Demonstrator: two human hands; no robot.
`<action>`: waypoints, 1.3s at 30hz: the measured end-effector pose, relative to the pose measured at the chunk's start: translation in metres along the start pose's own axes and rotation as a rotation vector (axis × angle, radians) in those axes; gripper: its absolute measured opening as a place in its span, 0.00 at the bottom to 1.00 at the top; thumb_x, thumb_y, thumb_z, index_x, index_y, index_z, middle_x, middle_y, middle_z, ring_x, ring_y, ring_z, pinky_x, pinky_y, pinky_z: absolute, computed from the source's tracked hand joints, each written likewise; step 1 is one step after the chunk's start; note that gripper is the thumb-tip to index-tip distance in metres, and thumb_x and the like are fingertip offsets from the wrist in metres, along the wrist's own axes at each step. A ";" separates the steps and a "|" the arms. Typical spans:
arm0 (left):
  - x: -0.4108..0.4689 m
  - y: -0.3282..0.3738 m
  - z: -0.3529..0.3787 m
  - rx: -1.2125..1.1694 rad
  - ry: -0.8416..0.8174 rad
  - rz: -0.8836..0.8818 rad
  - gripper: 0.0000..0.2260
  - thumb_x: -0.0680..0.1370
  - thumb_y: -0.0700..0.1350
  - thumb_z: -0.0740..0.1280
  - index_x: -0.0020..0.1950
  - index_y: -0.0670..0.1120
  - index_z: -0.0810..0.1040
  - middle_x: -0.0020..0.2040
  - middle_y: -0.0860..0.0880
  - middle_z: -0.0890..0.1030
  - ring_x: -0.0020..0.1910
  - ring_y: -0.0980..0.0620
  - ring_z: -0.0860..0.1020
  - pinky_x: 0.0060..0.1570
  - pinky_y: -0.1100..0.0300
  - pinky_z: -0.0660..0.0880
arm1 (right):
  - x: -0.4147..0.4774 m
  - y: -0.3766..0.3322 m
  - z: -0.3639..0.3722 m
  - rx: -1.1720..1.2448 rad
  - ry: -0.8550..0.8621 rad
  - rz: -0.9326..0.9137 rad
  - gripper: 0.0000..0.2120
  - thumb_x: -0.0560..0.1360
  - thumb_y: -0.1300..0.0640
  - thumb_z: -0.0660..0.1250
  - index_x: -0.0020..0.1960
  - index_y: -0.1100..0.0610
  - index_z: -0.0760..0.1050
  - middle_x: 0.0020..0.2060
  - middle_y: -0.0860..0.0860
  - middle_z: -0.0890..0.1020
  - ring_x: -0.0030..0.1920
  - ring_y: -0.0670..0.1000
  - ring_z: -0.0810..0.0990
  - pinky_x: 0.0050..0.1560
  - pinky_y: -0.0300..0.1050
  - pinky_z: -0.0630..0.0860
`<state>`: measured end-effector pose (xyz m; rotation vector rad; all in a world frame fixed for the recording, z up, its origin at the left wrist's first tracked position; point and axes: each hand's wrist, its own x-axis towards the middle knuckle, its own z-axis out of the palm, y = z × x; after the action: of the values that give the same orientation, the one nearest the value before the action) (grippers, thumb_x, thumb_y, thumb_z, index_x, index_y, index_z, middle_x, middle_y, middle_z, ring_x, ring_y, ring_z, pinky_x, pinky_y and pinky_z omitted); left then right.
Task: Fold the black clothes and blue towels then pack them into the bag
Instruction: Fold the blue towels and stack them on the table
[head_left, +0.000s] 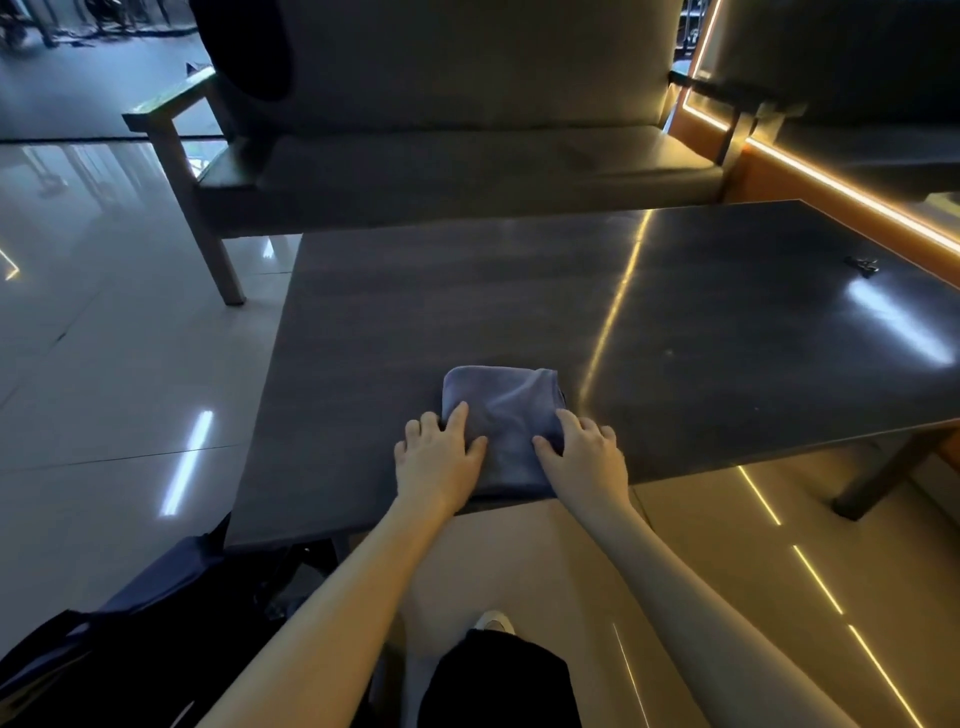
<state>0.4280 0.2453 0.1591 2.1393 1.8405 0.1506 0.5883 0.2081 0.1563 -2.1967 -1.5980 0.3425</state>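
A dark, soft-sided bag (130, 639) slumps on the glossy tiled floor at lower left. On the smooth dark surface (415, 312), the left hand (439, 452) lies flat, fingers spread, on a folded, plush, squarish blue towel (504, 410) at the near edge. The right hand (584, 452) presses its other side, likewise flat.

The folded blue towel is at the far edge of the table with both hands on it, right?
Not quite. The head view shows the blue towel at the near edge of the table, with left hand and right hand on it.
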 end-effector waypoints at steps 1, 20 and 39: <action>-0.003 0.002 0.000 -0.044 -0.001 -0.001 0.25 0.82 0.55 0.53 0.77 0.51 0.52 0.69 0.42 0.63 0.66 0.44 0.64 0.63 0.49 0.66 | -0.001 -0.001 -0.001 0.103 -0.007 0.027 0.23 0.78 0.49 0.62 0.71 0.55 0.65 0.63 0.54 0.74 0.64 0.55 0.71 0.60 0.48 0.72; 0.035 0.100 0.013 -0.174 -0.124 0.268 0.26 0.81 0.52 0.59 0.77 0.48 0.55 0.78 0.50 0.51 0.76 0.48 0.53 0.73 0.45 0.55 | 0.067 0.081 -0.047 0.344 0.210 0.161 0.21 0.76 0.63 0.65 0.68 0.54 0.69 0.58 0.53 0.78 0.58 0.52 0.77 0.53 0.44 0.76; 0.028 0.089 0.016 0.072 -0.092 0.336 0.26 0.82 0.56 0.52 0.77 0.49 0.52 0.78 0.49 0.52 0.77 0.49 0.49 0.74 0.43 0.44 | 0.051 0.092 -0.034 -0.155 0.063 0.016 0.20 0.82 0.53 0.52 0.74 0.52 0.63 0.75 0.50 0.61 0.77 0.52 0.51 0.75 0.59 0.47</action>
<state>0.5209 0.2587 0.1676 2.4476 1.4461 0.0603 0.6966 0.2257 0.1461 -2.3116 -1.6222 0.1563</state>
